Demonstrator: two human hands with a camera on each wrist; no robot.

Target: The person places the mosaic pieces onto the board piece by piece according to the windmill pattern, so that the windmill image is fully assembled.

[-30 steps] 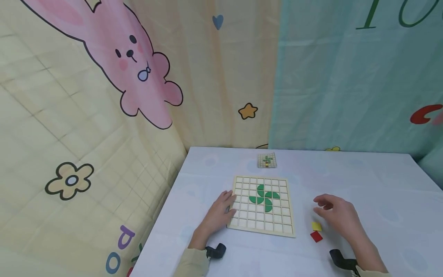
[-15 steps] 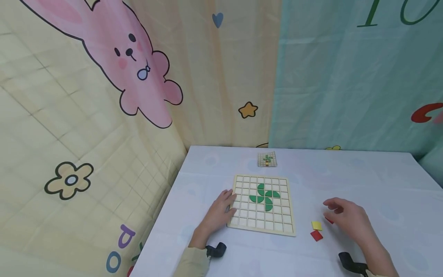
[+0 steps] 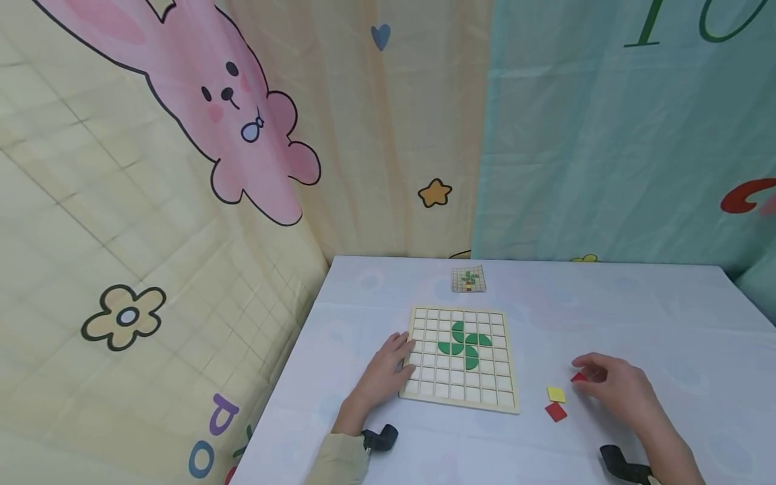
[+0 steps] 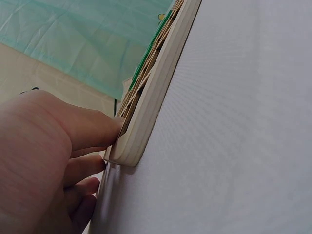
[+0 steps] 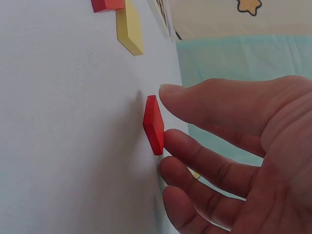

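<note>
In the head view my left hand (image 3: 383, 369) rests at the left edge of a pale wooden grid board (image 3: 457, 403). Its thumb touches the board's corner in the left wrist view. Green quarter-round tiles (image 3: 458, 330) form a pinwheel on the board. My right hand (image 3: 613, 387) is right of the board, thumb and fingers bent loosely around a red tile (image 5: 153, 126). In the right wrist view the thumb stands apart from that tile; the index fingertip is close to its edge, and contact is unclear. A yellow tile (image 3: 556, 395) and another red tile (image 3: 555, 412) lie left of this hand.
A small pattern card (image 3: 469, 279) lies behind the board on the white-covered table (image 3: 364, 296). Printed curtains (image 3: 388, 135) hang behind and to the left. A black wrist mount (image 3: 380, 439) sits on each forearm.
My right hand has drawn back to the right and slightly toward me, uncovering the red tile that was hidden. My left hand stays at the board's edge.
</note>
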